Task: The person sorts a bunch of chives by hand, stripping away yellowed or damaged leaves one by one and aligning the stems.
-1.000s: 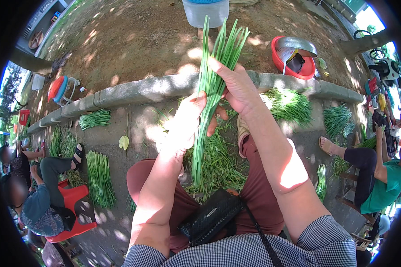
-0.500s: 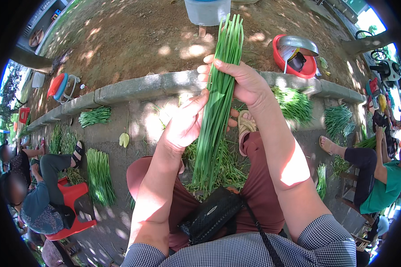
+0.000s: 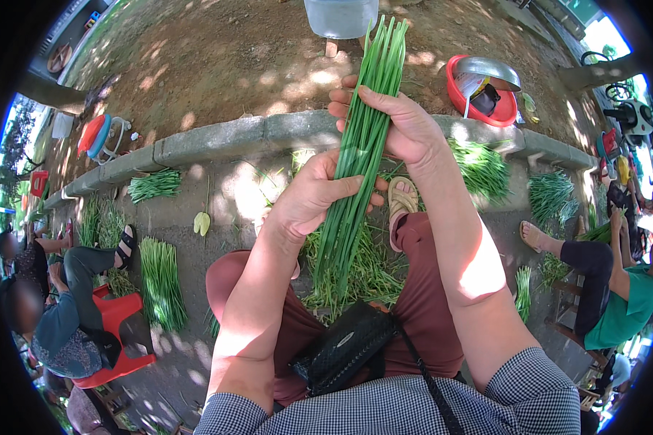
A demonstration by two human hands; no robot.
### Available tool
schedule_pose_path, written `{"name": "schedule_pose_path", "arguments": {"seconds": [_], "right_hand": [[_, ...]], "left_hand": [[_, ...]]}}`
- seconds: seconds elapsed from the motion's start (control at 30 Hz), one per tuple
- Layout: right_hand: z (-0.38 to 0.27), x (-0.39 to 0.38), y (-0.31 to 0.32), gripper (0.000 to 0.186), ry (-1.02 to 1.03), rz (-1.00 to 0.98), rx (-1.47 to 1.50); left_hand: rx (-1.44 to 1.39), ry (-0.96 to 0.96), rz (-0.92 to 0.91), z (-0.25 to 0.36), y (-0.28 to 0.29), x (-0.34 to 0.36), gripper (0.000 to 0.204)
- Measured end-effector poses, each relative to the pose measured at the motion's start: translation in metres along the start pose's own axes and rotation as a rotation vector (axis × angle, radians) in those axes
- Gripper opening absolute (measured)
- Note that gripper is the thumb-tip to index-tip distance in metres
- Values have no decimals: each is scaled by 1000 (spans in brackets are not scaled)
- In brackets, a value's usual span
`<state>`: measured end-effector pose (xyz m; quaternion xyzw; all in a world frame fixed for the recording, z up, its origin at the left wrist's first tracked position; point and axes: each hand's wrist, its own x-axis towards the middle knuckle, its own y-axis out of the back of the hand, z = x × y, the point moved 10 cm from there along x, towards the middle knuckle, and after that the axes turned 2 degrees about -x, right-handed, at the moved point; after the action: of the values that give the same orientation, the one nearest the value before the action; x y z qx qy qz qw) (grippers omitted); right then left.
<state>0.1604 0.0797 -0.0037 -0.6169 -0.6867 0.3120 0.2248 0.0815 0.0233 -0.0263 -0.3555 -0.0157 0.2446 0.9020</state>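
Note:
A long bundle of green garlic chives point(image 3: 364, 138) is held up in front of me, slanting from upper right to lower left. My right hand point(image 3: 406, 127) wraps round its upper part, thumb across the front and fingertips showing past the left side. Lower down, my left hand point(image 3: 319, 192) grips the bundle with its thumb laid over the stems; some of its fingers show beyond the right side. Below the bundle, a loose heap of green leaves and stems point(image 3: 370, 272) lies on the ground between my legs. A black handbag point(image 3: 345, 348) rests on my lap.
A stone kerb point(image 3: 218, 141) runs across ahead. Chive piles lie at left point(image 3: 161, 283) and right point(image 3: 481, 170). Beyond the kerb stand a red basin point(image 3: 461, 87) with a metal lid and a pale bucket point(image 3: 341, 18). People sit on both sides, one on a red stool point(image 3: 120, 319).
My left thumb has come over the front of the chives, and the left hand has closed round them. The bundle's top has tipped slightly to the right.

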Motion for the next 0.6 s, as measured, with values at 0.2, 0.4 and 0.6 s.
{"name": "schedule_pose_path", "arguments": {"seconds": [0.2,0.4,0.6], "right_hand": [[-7,1,11,35,17,26,63],[-32,-4,30,31,81,40,130],[-55,-14,49,27,193,124,99]], "left_hand": [[-154,65,-42,-4,-7,-1,35],[-188,91,-51,-9,-4,-1,38],[-8,83,-9,-4,-8,-5,41]]}}
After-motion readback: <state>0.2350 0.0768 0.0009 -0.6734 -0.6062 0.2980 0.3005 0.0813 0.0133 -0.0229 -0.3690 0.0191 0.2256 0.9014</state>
